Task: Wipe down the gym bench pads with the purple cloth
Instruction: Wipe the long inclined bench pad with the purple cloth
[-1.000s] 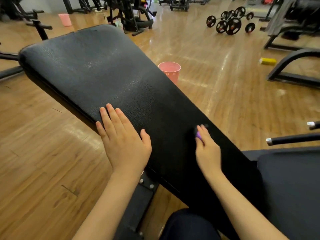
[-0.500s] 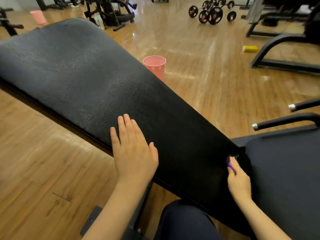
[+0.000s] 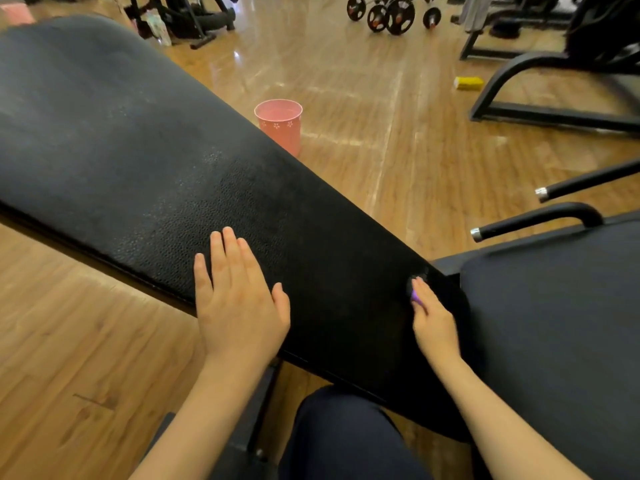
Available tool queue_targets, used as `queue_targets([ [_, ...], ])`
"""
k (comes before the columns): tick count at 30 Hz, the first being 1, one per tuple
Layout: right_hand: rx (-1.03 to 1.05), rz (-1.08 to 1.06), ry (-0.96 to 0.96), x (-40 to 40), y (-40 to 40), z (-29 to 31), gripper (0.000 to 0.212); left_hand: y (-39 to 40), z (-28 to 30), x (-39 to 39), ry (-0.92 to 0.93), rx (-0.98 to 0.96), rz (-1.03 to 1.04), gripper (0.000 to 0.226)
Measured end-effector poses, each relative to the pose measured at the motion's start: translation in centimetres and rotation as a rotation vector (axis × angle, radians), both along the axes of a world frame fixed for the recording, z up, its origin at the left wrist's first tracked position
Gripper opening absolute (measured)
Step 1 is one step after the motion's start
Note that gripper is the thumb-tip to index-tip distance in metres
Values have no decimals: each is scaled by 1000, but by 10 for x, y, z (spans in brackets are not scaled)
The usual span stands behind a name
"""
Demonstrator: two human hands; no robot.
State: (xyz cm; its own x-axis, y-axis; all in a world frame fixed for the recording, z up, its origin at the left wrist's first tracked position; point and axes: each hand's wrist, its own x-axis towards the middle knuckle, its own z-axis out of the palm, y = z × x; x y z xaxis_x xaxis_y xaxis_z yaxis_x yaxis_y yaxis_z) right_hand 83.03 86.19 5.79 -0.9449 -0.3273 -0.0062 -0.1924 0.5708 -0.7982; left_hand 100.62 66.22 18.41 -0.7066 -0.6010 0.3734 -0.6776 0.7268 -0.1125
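A long black back pad (image 3: pixel 145 140) slopes from the upper left down to the lower middle. A black seat pad (image 3: pixel 561 323) lies at the lower right. My left hand (image 3: pixel 239 299) rests flat on the back pad near its left edge, fingers straight. My right hand (image 3: pixel 433 320) sits at the pad's lower right end, by the gap to the seat pad. It holds the purple cloth (image 3: pixel 414 295), of which only a small corner shows under the fingers.
A pink bin (image 3: pixel 280 124) stands on the wooden floor just behind the back pad. Two black handles (image 3: pixel 540 220) with chrome tips jut out at the right. Weight plates (image 3: pixel 391 10), a yellow block (image 3: pixel 468 82) and black machine frames (image 3: pixel 540 109) lie farther back.
My right hand slid the cloth down the back pad from its middle to its lower end beside the seat pad. My left hand stays flat on the pad.
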Motion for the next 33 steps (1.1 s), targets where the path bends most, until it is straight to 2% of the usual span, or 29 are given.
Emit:
queue_targets([
  [4, 124, -184, -185, -7, 58, -23, 41, 0, -2, 0, -21, -12, 8, 76],
  [7, 112, -239, -201, -10, 47, -17, 39, 0, -3, -1, -23, -19, 12, 76],
  [13, 9, -57, -1, -7, -32, 14, 40, 1, -3, -1, -7, -29, 9, 72],
  [17, 18, 39, 25, -12, -12, 4, 43, 1, -4, -1, 18, -19, 1, 73],
  [22, 14, -195, -132, -31, 25, -20, 41, 1, -4, -1, 27, -21, -1, 73],
  [28, 123, -464, -279, -51, 3, -13, 38, 0, -5, -2, 28, -26, 1, 73],
  [30, 167, -455, -252, -51, -14, -1, 37, 1, -5, -3, 30, -24, 11, 73],
  [33, -6, -277, -107, -40, -60, 26, 37, 2, -5, -5, 30, -23, 27, 73],
])
